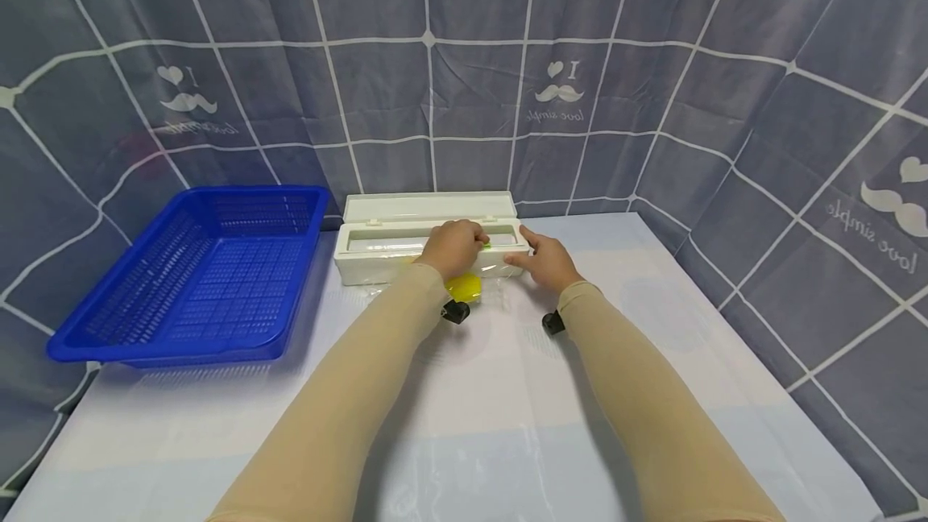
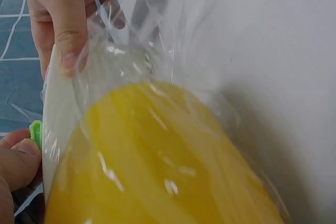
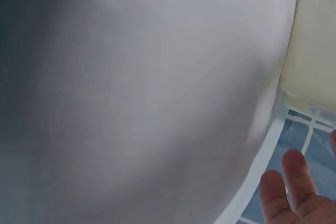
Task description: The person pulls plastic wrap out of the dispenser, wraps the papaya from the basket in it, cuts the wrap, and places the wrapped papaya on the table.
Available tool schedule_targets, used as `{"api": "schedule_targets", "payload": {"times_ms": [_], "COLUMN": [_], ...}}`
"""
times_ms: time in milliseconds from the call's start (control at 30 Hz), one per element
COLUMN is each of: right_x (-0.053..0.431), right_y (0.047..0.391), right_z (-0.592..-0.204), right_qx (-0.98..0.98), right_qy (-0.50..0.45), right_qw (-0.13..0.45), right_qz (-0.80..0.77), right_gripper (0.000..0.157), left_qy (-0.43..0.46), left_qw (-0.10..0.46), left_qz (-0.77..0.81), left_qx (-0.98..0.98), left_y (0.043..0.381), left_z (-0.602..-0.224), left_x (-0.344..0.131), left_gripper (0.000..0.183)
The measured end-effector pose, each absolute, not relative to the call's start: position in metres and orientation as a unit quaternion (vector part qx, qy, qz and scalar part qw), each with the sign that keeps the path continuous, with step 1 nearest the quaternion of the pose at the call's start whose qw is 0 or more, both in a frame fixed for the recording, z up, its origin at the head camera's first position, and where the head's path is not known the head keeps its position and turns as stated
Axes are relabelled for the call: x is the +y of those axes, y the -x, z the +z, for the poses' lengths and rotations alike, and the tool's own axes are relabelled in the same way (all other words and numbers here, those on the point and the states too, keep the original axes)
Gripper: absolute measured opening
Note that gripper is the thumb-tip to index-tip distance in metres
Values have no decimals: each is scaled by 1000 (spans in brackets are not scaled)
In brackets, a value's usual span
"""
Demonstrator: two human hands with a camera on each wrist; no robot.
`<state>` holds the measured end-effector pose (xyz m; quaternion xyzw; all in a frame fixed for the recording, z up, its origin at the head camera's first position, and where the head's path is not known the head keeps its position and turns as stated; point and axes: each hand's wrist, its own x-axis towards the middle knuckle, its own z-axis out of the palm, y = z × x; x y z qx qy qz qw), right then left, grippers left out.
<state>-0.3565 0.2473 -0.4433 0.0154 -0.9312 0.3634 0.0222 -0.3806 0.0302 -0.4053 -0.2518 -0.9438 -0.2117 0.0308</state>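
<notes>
A white cling film dispenser box [image 1: 358, 271] lies lengthwise at the back of the table, its lid [image 1: 428, 206] raised. My left hand [image 1: 453, 248] is over the box's front edge, where thumb and finger pinch a small green slide cutter [image 2: 35, 132]. The right hand [image 1: 548, 263] grips the right end of the box, its thumb [image 2: 70, 51] on the front face. Clear film [image 2: 173, 51] spreads out from the box front. A smooth, rounded yellow object [image 2: 157, 156] lies under that film before the box, partly hidden by my left forearm in the head view.
At the left stands a blue plastic basket [image 1: 297, 321] with perforated walls. A grey checked curtain [image 1: 478, 95] hangs behind and on both sides of the white-covered table [image 1: 493, 441]. Black wrist devices [image 1: 455, 312] show below the hands.
</notes>
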Motion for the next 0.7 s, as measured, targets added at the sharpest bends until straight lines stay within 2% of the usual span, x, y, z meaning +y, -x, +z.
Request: {"api": "schedule_targets", "payload": {"times_ms": [700], "right_x": [248], "right_y": [358], "right_z": [-444], "right_qx": [-933], "right_qy": [-9], "right_qw": [1], "right_qz": [361], "right_gripper": [89], "left_qy": [225], "left_qw": [0], "left_qz": [-227], "left_qx": [-948], "left_y": [380], "left_z": [-401], "left_x": [-27], "left_gripper": [23]}}
